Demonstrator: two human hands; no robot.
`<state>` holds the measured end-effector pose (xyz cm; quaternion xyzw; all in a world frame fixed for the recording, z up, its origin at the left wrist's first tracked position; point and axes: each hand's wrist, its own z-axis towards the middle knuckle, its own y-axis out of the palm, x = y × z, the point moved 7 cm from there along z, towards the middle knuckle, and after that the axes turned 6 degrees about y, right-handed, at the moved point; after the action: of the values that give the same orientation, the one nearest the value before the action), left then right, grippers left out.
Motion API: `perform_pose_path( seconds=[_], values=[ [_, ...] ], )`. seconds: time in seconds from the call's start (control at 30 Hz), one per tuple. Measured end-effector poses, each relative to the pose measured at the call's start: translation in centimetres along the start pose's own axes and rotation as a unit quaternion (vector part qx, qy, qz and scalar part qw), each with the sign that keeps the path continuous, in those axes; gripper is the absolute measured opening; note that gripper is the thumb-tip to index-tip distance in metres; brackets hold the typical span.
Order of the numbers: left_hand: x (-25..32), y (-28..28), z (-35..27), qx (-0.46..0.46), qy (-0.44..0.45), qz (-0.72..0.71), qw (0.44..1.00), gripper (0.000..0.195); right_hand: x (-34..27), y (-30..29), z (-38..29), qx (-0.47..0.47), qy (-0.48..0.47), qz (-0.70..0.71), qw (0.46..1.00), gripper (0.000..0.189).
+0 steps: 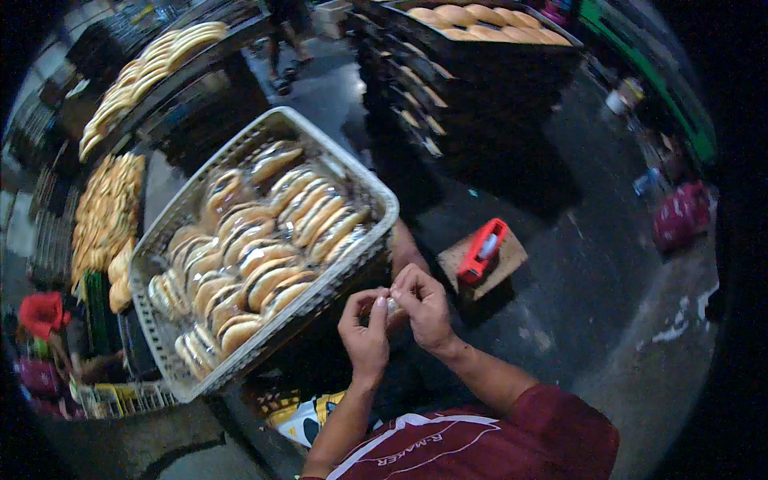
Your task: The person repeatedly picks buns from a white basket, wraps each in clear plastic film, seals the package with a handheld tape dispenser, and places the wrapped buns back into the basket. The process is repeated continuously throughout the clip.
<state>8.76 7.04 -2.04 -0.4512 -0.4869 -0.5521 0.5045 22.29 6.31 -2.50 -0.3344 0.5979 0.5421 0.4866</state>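
My left hand [367, 333] and my right hand [423, 306] meet just beyond the lower right side of a pale plastic crate [336, 150]. Fingers and thumbs of both pinch a small, pale item [393, 309], partly hidden by them; what it is cannot be told, though it looks like clear wrapping. The crate holds many round filled buns [267, 279] in clear plastic, standing in tilted rows. To the right of my hands, a red tape dispenser [480, 255] lies on a brown board or box top [510, 264].
Round buns on a tray [510, 41] top a dark rack at the upper right. Long pale breads [147, 66] and flat baked pieces [111, 210] lie at left. A person in red [43, 315] is at the far left; another person's legs [282, 48] show at the top.
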Motion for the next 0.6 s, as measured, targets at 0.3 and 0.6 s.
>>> perform_pose_path(
  seconds=[0.3, 0.6],
  values=[
    [-1.2, 0.7, -0.8, -0.031, -0.035, 0.070, 0.996, 0.028, 10.6, -27.7, -3.3, 0.507, 0.153, -0.244, 0.812, 0.020],
    [-2.2, -1.1, -0.5, 0.002, -0.048, 0.051, 0.998, 0.028, 20.6, -30.9, -3.1, 0.380, 0.186, 0.001, 0.906, 0.021]
  ],
)
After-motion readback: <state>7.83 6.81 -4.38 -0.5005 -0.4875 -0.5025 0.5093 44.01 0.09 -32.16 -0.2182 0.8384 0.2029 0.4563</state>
